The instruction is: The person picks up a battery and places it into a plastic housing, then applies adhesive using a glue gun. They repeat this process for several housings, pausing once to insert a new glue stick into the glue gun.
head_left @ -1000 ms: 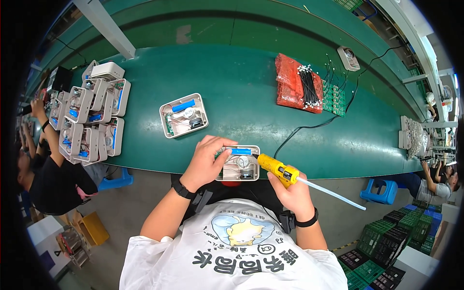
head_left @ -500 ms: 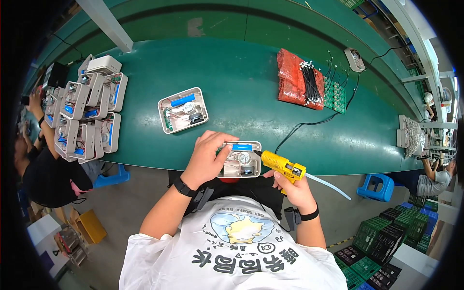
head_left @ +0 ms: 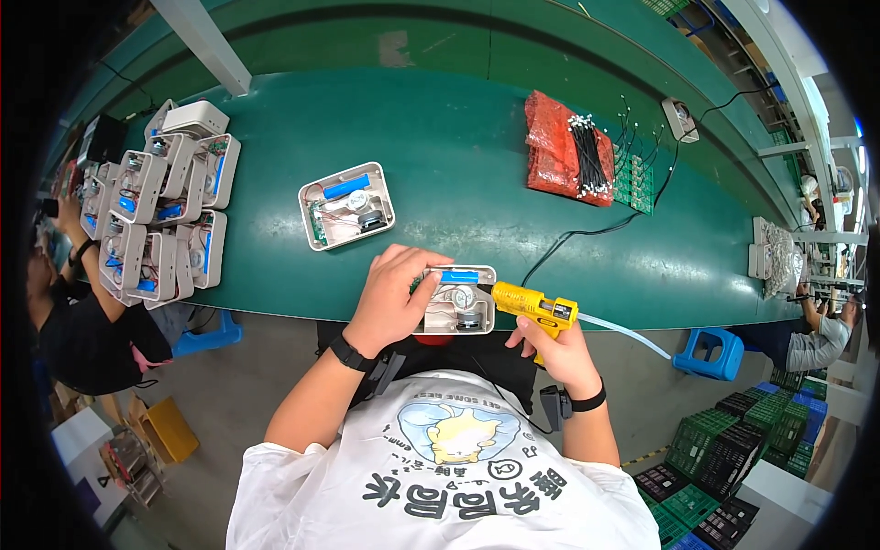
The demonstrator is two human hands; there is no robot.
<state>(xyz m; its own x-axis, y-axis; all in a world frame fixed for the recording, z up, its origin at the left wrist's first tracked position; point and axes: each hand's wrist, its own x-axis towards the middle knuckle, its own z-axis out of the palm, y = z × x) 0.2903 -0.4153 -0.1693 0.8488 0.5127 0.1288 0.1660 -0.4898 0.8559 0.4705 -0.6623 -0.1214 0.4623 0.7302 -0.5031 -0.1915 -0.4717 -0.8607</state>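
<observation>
At the near edge of the green table lies a white open plastic housing with a blue cylindrical battery, wires and a round dark part inside. My left hand grips its left end, with fingers over the far rim and the thumb inside near the battery. My right hand is closed around the handle of a yellow hot glue gun. The gun's tip points left at the housing's right side, by the battery's end. A pale glue stick sticks out of the gun's back.
Farther left lies a similar open housing. Several more are stacked at the table's left. Back right are a red bubble-wrap bag, black wires and a green circuit board panel. A black cable crosses the table. People sit at both sides.
The glue gun has turned more level, and its tip has shifted slightly to the housing's right edge. My left hand and the housing have hardly moved.
</observation>
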